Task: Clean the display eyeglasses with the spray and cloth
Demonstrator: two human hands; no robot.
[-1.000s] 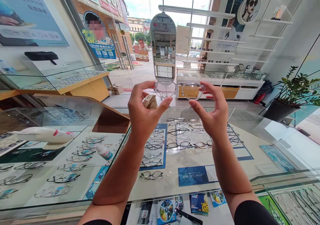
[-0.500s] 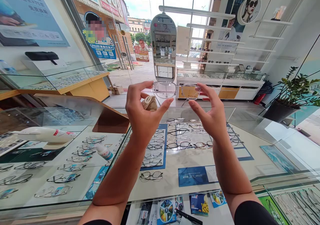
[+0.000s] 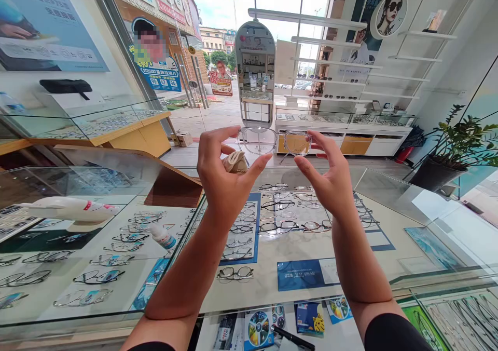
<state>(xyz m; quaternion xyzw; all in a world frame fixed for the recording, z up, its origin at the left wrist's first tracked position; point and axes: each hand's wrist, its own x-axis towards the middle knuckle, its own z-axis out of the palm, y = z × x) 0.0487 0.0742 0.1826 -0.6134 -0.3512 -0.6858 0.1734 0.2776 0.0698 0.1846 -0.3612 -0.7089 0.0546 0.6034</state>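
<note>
A pair of clear-framed eyeglasses [image 3: 260, 140] is held up above the glass counter, lenses facing the far mirror. My left hand [image 3: 222, 182] grips its left end at the rim, index finger on top and thumb below. Tucked in that same hand is a crumpled beige cloth [image 3: 235, 162], partly hidden by the palm. At the other end, my right hand [image 3: 329, 172] has its fingertips on the right rim, with the thumb lower down near the lens. The temples point down and are only partly visible.
Below lies the glass display counter [image 3: 268, 288] with rows of eyeglasses [image 3: 279, 227] inside. A white spray bottle [image 3: 162, 235] and a white handheld device [image 3: 72, 212] rest at left. Further off stand an oval mirror [image 3: 255, 76] and a potted plant [image 3: 439, 172].
The eyeglasses and both hands have shifted very slightly to the right. The grip on the eyeglasses and the cloth stays the same.
</note>
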